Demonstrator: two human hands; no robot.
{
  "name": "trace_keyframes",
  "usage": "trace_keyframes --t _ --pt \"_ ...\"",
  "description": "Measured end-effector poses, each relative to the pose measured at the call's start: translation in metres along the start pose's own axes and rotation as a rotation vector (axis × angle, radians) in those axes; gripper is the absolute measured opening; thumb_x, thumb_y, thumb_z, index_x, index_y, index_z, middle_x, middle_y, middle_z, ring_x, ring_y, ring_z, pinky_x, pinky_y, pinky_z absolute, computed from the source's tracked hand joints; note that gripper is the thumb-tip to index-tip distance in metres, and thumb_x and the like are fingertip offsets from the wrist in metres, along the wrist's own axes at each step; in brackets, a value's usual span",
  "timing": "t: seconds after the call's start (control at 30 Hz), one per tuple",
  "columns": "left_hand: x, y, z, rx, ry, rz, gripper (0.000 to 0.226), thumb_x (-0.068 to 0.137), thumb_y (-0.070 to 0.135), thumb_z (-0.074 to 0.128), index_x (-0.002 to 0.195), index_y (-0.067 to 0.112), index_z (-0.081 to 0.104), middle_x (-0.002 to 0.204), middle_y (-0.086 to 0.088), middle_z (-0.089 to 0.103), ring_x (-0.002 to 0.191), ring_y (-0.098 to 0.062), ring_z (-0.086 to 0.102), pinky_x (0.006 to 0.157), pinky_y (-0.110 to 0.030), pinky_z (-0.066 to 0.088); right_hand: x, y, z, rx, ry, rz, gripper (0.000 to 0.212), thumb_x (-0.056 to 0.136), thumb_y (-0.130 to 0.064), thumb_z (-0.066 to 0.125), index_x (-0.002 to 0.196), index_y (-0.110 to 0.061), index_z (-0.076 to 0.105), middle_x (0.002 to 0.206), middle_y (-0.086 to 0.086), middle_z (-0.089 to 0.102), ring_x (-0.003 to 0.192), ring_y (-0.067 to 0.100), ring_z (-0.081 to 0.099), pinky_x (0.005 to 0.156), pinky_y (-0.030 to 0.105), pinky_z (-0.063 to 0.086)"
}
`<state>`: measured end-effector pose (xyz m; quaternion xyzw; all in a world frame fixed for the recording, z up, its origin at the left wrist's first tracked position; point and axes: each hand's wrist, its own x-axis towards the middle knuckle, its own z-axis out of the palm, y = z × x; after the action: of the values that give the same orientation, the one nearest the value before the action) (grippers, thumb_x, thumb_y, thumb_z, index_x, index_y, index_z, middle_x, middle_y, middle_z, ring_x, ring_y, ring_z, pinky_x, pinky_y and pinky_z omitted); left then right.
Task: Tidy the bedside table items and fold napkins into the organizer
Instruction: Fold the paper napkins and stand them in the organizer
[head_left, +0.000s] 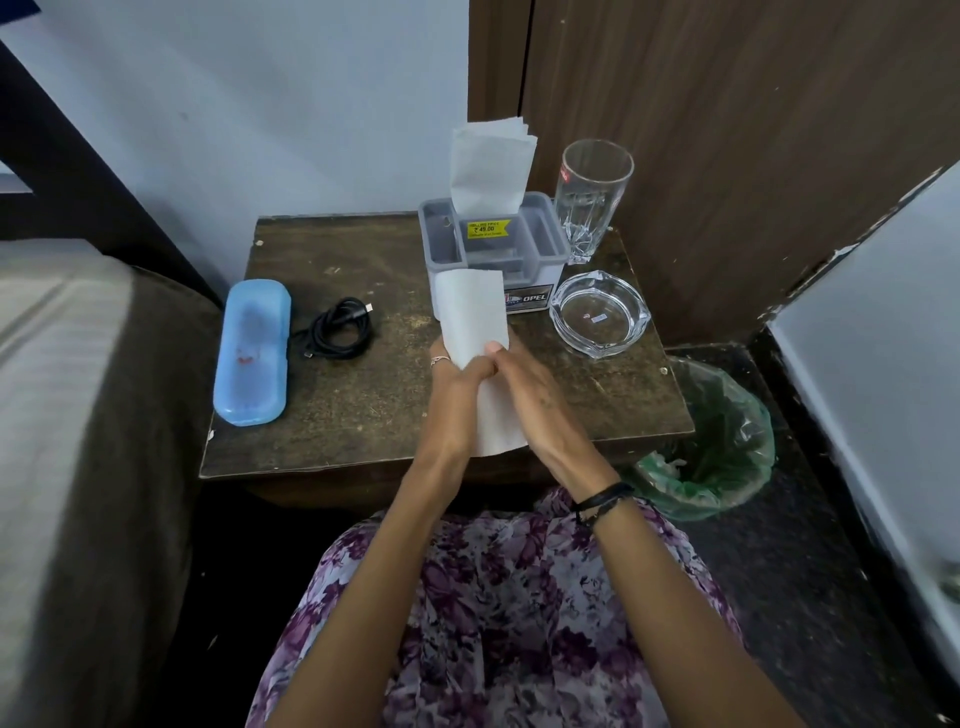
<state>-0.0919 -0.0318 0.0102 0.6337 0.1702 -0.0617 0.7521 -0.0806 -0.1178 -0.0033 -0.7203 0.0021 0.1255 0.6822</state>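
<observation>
A white folded napkin (474, 317) stands upright between my hands over the middle of the dark bedside table (363, 395). My left hand (452, 400) grips its left side and my right hand (524, 400) pinches it from the right, thumb on its front. Just behind it sits the grey organizer (540, 244), with several folded napkins (491, 166) standing in its back compartment. A blue case (253, 351) and a coiled black cable (340, 330) lie at the table's left.
A tall drinking glass (592, 197) stands right of the organizer, with a glass ashtray (600, 314) in front of it. A bin with a green liner (717, 452) stands on the floor at the right. A bed (67, 415) borders the left side.
</observation>
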Motion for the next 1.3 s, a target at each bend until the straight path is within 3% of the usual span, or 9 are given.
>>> trace_keyframes --t 0.07,0.2,0.37,0.47,0.63,0.73,0.83,1.03,1.3 --pt "-0.001 0.003 -0.004 -0.048 -0.01 -0.066 0.032 0.091 0.02 0.041 0.123 0.017 0.046 0.106 -0.006 0.063 0.087 -0.016 0.063 0.051 -0.019 0.051 0.0 -0.001 -0.004 -0.005 0.016 -0.013 0.035 0.099 -0.017 0.041 0.133 -0.018 0.046 0.121 0.001 0.061 0.103 0.012 0.062 0.09 0.026 0.051" --pt "0.002 0.005 -0.012 -0.032 -0.009 -0.064 0.021 0.095 0.021 0.04 0.113 0.02 0.05 0.097 0.001 0.064 0.084 -0.012 0.063 0.054 -0.02 0.05 0.003 -0.002 -0.014 -0.061 0.054 -0.059 0.03 0.098 -0.012 0.043 0.125 -0.022 0.054 0.115 0.004 0.065 0.104 0.022 0.063 0.093 0.043 0.051" --pt "0.007 0.004 -0.016 0.095 -0.018 0.093 0.027 0.094 0.008 0.047 0.119 0.018 0.048 0.102 0.002 0.062 0.087 -0.011 0.061 0.061 -0.016 0.052 0.004 -0.003 -0.016 -0.036 -0.008 -0.065 0.038 0.095 -0.011 0.05 0.133 -0.017 0.048 0.119 0.002 0.064 0.101 0.013 0.063 0.085 0.026 0.053" --pt "0.008 0.002 -0.012 0.215 0.026 0.22 0.034 0.091 0.009 0.053 0.122 0.019 0.047 0.101 0.007 0.06 0.092 -0.011 0.059 0.071 -0.02 0.05 0.008 -0.004 -0.014 -0.087 -0.016 -0.076 0.041 0.095 -0.01 0.049 0.134 -0.017 0.045 0.121 0.001 0.061 0.104 0.011 0.059 0.088 0.028 0.05" --pt "0.013 0.003 -0.006 0.195 0.149 0.306 0.033 0.085 0.007 0.061 0.117 0.01 0.053 0.091 0.011 0.061 0.084 -0.006 0.06 0.061 -0.009 0.048 0.014 -0.003 -0.01 -0.139 0.114 -0.217 0.058 0.091 -0.013 0.057 0.136 -0.022 0.022 0.125 0.006 0.055 0.112 0.014 0.056 0.088 0.025 0.05" --pt "0.018 0.0 -0.006 0.141 0.162 0.293 0.039 0.082 0.009 0.066 0.119 0.008 0.054 0.102 -0.002 0.065 0.091 -0.014 0.063 0.065 -0.013 0.052 0.014 0.002 -0.006 -0.12 0.228 -0.305 0.044 0.088 -0.015 0.064 0.117 -0.026 0.032 0.12 0.007 0.054 0.106 0.017 0.059 0.084 0.028 0.052" --pt "0.02 -0.001 -0.006 0.125 0.137 0.301 0.038 0.081 0.009 0.067 0.116 0.013 0.054 0.103 -0.001 0.066 0.093 -0.014 0.064 0.069 -0.018 0.054 0.015 0.005 -0.005 -0.116 0.261 -0.338 0.031 0.086 -0.017 0.065 0.1 -0.033 0.043 0.112 0.002 0.057 0.104 0.017 0.059 0.081 0.025 0.05" --pt "0.027 -0.003 -0.013 0.127 0.076 0.319 0.043 0.083 0.005 0.065 0.124 0.011 0.051 0.11 -0.007 0.065 0.1 -0.021 0.063 0.079 -0.032 0.055 0.017 0.005 -0.004 -0.022 0.277 -0.284 0.026 0.086 -0.017 0.066 0.11 -0.021 0.055 0.117 0.0 0.061 0.108 0.012 0.059 0.082 0.018 0.05" --pt "0.032 -0.002 -0.014 0.19 0.004 0.328 0.047 0.081 0.004 0.066 0.125 0.008 0.051 0.105 -0.004 0.065 0.096 -0.019 0.064 0.072 -0.025 0.055 0.021 0.006 -0.006 0.0 0.304 -0.256 0.017 0.084 -0.025 0.067 0.098 -0.016 0.061 0.104 0.008 0.066 0.1 0.022 0.062 0.084 0.036 0.052"
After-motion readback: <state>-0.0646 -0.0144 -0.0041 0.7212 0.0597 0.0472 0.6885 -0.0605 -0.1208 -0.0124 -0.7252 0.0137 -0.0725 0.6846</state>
